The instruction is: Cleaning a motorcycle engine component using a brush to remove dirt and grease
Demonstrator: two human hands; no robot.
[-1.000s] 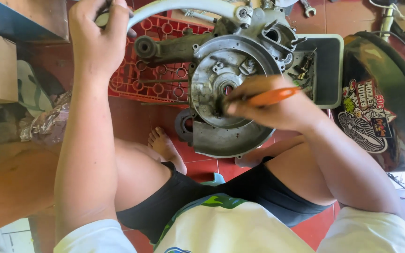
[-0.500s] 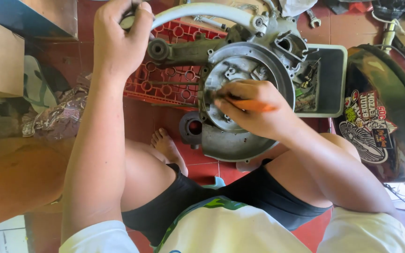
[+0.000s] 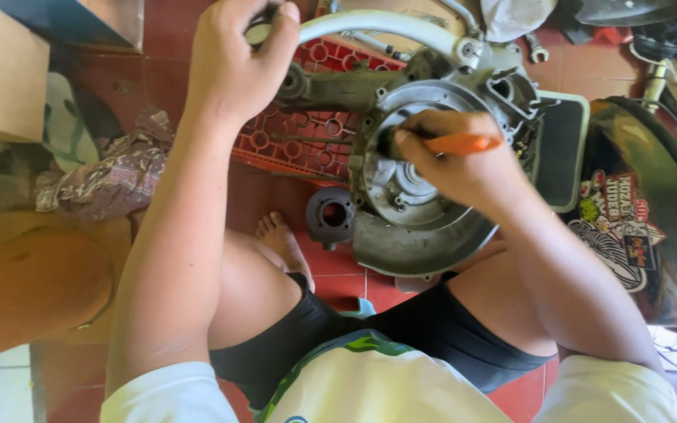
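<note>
Looking down from the head: one grey engine case (image 3: 421,211) on one red crate (image 3: 307,137) on the floor. The right hand (image 3: 456,160) grips one orange-handled tool (image 3: 460,143) against it; the left hand (image 3: 237,63) clasps one white tube (image 3: 378,22). One loose ring (image 3: 332,215) lies beside.

One grey engine case (image 3: 417,204) lies on the red tiled floor (image 3: 346,286). One orange-handled screwdriver (image 3: 460,143) is in use. One red plastic crate (image 3: 307,137) sits under the case, and one loose dark ring-shaped part (image 3: 332,215) lies beside it. One black helmet (image 3: 652,235) with stickers stands at the floor's right edge. Two hands work here: left hand (image 3: 237,63), right hand (image 3: 456,157). Possibly one spanner (image 3: 534,48) at the top edge, too small to be sure.
</note>
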